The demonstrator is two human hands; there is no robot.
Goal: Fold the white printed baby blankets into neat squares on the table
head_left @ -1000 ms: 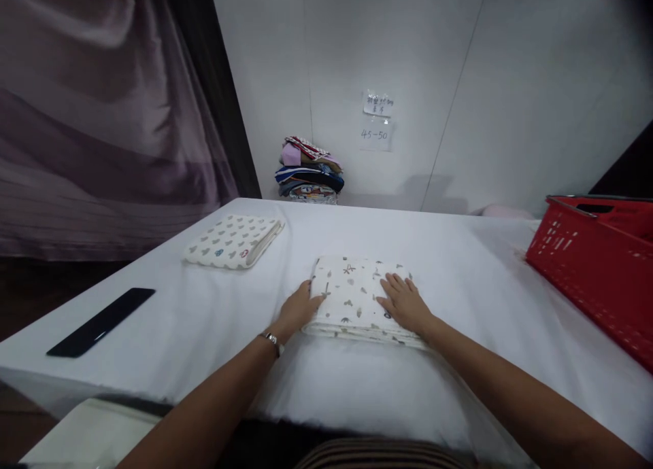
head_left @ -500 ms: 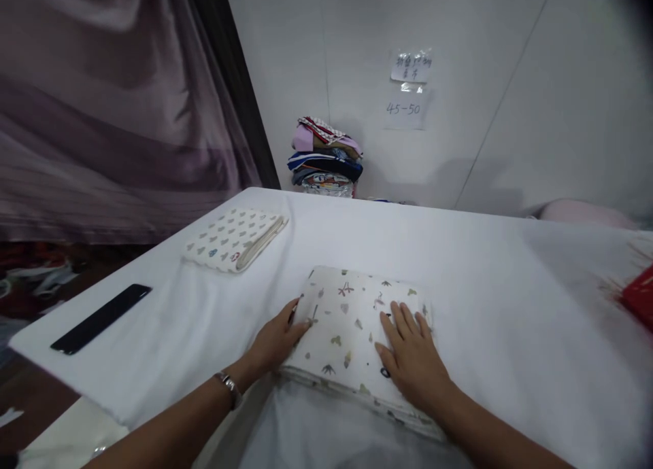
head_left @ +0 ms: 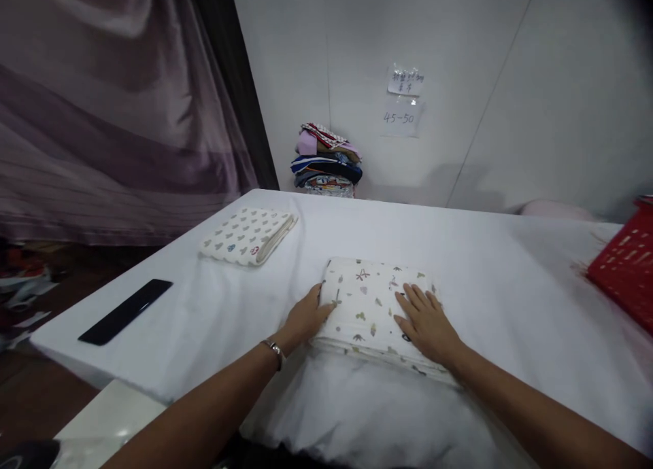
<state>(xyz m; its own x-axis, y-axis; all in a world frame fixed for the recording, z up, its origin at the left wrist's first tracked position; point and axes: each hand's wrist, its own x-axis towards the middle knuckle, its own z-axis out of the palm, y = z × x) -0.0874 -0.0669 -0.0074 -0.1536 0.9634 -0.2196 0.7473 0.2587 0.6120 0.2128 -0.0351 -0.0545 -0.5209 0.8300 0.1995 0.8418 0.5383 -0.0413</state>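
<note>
A folded white cloth with small printed leaves and shapes lies flat on the white-covered table in front of me. At its left edge, my left hand has the thumb on top and the other fingers along the side, closed on the edge. My right hand rests flat on the cloth's right part, fingers spread. Farther back on the left is a second folded white cloth with grey cloud-like prints, touched by neither hand.
A flat black object lies on the table at the left. At the right edge stands a red basket. Behind the table is a pile of folded fabrics against the wall. A purple curtain hangs at the left.
My view has shifted, so the red basket shows more and the cloth appears slightly farther up and right. Both hands keep about the same places on the cloth.
</note>
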